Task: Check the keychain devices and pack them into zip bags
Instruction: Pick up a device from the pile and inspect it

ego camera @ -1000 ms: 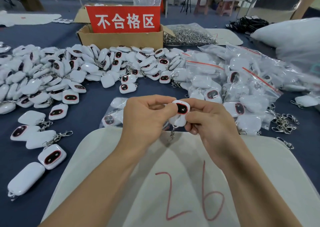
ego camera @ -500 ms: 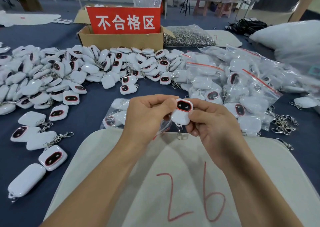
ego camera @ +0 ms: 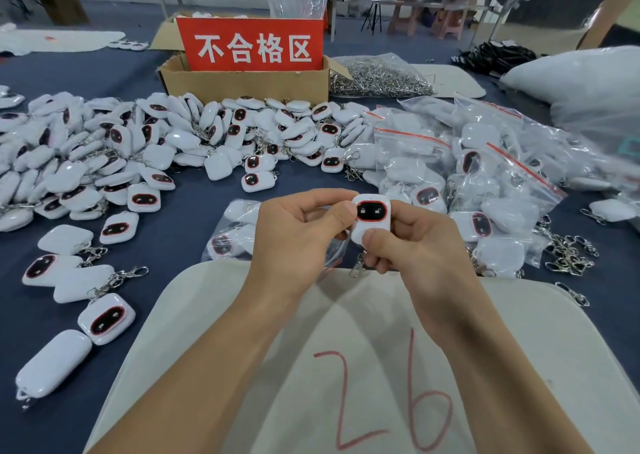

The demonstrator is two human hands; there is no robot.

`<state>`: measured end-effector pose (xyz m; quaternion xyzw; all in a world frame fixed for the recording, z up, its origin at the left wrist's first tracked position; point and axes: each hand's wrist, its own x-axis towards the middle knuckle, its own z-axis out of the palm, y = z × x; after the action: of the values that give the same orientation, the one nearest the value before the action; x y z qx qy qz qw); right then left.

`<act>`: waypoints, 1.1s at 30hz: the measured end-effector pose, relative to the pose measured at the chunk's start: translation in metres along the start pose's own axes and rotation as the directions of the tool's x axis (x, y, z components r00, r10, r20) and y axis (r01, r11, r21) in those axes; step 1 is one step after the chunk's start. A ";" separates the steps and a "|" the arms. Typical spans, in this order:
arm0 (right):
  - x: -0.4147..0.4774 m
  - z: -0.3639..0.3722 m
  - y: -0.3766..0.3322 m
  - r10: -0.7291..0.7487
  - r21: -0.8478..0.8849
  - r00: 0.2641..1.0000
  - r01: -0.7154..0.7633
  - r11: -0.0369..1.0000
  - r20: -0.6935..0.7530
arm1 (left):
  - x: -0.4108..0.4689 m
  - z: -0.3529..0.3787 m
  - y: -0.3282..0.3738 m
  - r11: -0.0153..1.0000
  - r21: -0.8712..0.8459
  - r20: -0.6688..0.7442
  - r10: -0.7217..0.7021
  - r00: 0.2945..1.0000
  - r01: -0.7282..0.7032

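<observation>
A white keychain device [ego camera: 370, 223] with a lit red-rimmed face was pinched upright between the left hand [ego camera: 298, 237] and right hand [ego camera: 420, 246], above the white board [ego camera: 519, 349] marked 26, filled zip bags [ego camera: 485, 183] just beyond

Loose devices [ego camera: 114, 163] left, bags [ego camera: 485, 183] right

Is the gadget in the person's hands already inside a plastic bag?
No, the keychain device sits bare between the left hand and right hand.

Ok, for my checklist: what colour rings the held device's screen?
Red, on the keychain device; head view shows it.
</observation>
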<state>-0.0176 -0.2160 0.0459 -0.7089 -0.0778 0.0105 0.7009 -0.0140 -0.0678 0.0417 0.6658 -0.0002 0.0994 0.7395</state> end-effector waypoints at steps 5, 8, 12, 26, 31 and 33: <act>0.001 0.001 0.000 -0.008 0.042 0.999 0.009 0.999 -0.039 | 0.000 0.000 -0.004 0.999 0.024 0.028 0.022 0.999 -0.022; 0.000 0.002 0.000 -0.031 0.065 0.999 0.033 0.997 -0.031 | 0.001 0.000 -0.006 0.998 0.047 0.029 0.031 0.999 -0.032; 0.001 0.002 0.003 -0.079 0.005 0.994 0.079 0.997 -0.074 | 0.000 0.001 -0.004 0.997 0.052 0.033 0.049 0.998 -0.050; 0.005 -0.001 0.007 0.131 0.219 0.976 -0.091 0.971 -0.175 | 0.003 -0.014 -0.005 0.659 0.734 -0.035 0.274 0.961 -0.161; 0.005 0.000 0.009 0.134 0.282 0.990 -0.114 0.952 -0.050 | 0.003 -0.017 -0.002 0.464 0.870 0.079 0.199 0.977 -0.165; 0.004 0.001 0.008 0.135 0.270 0.990 -0.123 0.955 -0.027 | 0.004 -0.019 0.001 0.430 0.892 0.074 0.164 0.984 -0.139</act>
<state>-0.0133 -0.2147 0.0380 -0.6113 -0.0133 0.0504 0.7897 -0.0129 -0.0488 0.0411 0.9508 0.0013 0.1584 0.2661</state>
